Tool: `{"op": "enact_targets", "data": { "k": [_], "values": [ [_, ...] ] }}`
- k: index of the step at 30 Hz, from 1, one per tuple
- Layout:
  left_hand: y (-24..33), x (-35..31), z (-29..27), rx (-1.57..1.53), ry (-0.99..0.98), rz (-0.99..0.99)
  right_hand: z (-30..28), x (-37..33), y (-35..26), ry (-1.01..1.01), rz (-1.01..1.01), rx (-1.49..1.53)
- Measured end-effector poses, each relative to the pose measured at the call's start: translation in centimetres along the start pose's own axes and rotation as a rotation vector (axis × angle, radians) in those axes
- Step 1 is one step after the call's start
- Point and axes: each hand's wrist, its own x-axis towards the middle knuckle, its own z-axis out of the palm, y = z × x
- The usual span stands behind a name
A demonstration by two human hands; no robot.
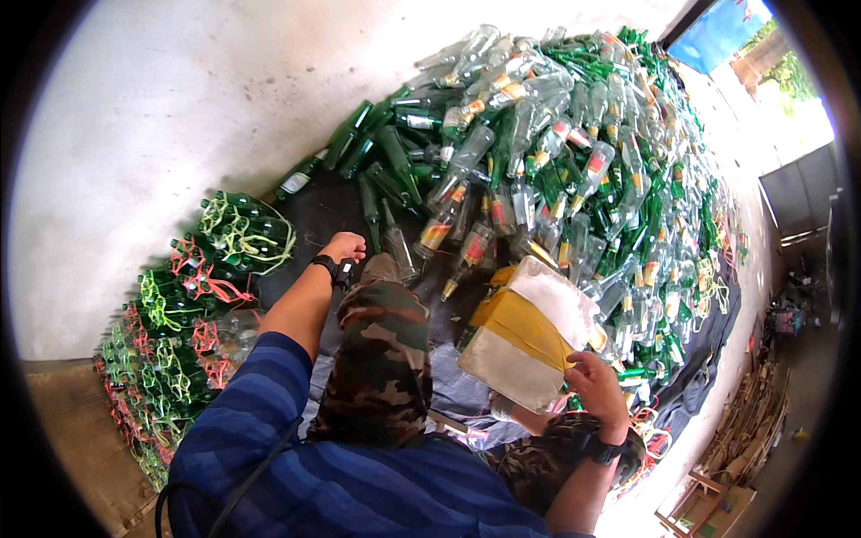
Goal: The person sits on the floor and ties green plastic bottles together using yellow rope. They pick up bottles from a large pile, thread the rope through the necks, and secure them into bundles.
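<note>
My left hand [344, 247] is closed, its fingers curled inward, beside a clear glass bottle [399, 244] and a green bottle [370, 212]. What it holds, if anything, is hidden. On my right, a pale block [520, 372] has a yellow plastic band [527, 325] wrapped across its middle. My right hand [595, 386] is closed at the block's near right edge, its fingertips pinching the end of the yellow band. Loose bottles lie just beyond the block, among them a labelled clear one [475, 247].
A large heap of green and clear bottles [574, 143] leans along the pale wall [197, 99]. Bottle bundles tied with coloured strips [179, 314] stand at the left. Dark sheeting [314, 215] covers the ground. Flattened cardboard [744, 421] lies at the far right.
</note>
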Motion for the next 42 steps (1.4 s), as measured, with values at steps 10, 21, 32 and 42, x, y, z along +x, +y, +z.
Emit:
{"op": "enact_targets", "data": {
  "k": [10,21,32,42],
  "values": [
    [-4.2,10.9,4.3,0.244,0.075,-0.015,1.1,4.0,-0.3,-0.048,0.091,0.059],
    [-3.3,5.4,2.5,0.077,0.179,0.067,0.6,3.3,-2.0,0.017,-0.003,-0.085],
    [1.2,-6.8,-8.6,0.084,0.141,0.054,-2.0,-3.3,0.3,0.112,-0.215,0.054],
    [13.9,-28.4,-5.6,0.407,0.253,0.348,-3.1,-7.1,4.0,0.194,-0.304,0.095]
  ]
}}
